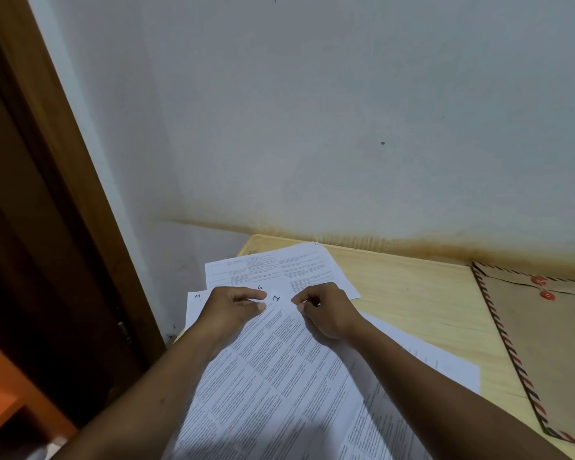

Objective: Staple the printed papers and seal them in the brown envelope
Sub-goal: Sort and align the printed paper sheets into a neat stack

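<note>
both hands pinched the top printed sheet (279, 360) at its far corner — left hand (228, 310), right hand (326, 312); loose pages (279, 267) fanned, likely to staple misaligned.

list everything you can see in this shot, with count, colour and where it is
printed papers: several loose overlapping sheets, exact count unclear, white with black text, handwritten numbers at some corners, spread over the desk's left part
brown envelope: one, brown with red and black striped border and two red button closures, flat on the desk at right
desk: one, light wood, against the wall
wall: pale grey-white, brownish stain along its base
door frame: brown wood, at left
stapler: none in view
left hand: on the top sheet's far corner
right hand: fingers curled beside that corner
</note>
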Demonstrator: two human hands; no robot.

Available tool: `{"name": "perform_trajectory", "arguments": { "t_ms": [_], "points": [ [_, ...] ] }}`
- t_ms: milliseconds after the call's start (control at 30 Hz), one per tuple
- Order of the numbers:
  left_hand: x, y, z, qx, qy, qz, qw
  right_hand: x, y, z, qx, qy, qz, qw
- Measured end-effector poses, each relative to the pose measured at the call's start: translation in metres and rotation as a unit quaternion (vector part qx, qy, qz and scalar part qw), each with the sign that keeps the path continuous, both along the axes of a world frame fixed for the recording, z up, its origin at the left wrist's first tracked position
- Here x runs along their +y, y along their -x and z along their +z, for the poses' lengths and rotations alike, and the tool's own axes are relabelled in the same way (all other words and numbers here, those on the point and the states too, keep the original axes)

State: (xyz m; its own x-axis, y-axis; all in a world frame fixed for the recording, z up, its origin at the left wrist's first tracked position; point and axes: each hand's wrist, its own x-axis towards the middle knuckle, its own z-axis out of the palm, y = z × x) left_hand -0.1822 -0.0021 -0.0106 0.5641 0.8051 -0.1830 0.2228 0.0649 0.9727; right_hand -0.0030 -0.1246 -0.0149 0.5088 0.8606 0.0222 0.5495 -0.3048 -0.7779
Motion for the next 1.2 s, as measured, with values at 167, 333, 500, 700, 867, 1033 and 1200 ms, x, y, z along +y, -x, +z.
{"name": "perform_trajectory", "arguments": {
  "t_ms": [167, 333, 500, 700, 867, 1033, 1200],
  "points": [
    [-0.005, -0.005, 0.001, 0.001, -0.019, 0.013, 1.000, -0.003, 0.000, 0.001, 0.005, -0.008, -0.011, 1.000],
    [-0.005, -0.002, 0.002, 0.012, -0.010, 0.018, 1.000, -0.005, 0.002, 0.002, 0.031, -0.003, -0.008, 0.999],
    [-0.005, 0.004, 0.004, 0.022, 0.000, 0.017, 1.000, -0.005, 0.005, 0.002, 0.000, 0.004, 0.010, 1.000],
    [-0.003, 0.007, 0.010, 0.004, 0.007, 0.030, 1.000, 0.000, 0.012, 0.002, 0.026, -0.009, 0.010, 1.000],
    [0.000, 0.008, 0.009, -0.017, -0.004, 0.050, 0.999, 0.001, 0.011, 0.006, 0.057, -0.024, 0.027, 0.998],
    [0.002, 0.006, 0.011, -0.017, 0.026, 0.004, 1.000, 0.002, 0.005, 0.003, 0.056, -0.045, 0.012, 0.997],
    [0.001, 0.003, 0.025, -0.030, 0.034, -0.027, 0.999, 0.000, -0.005, 0.006, 0.054, -0.064, 0.009, 0.996]
  ]
}}
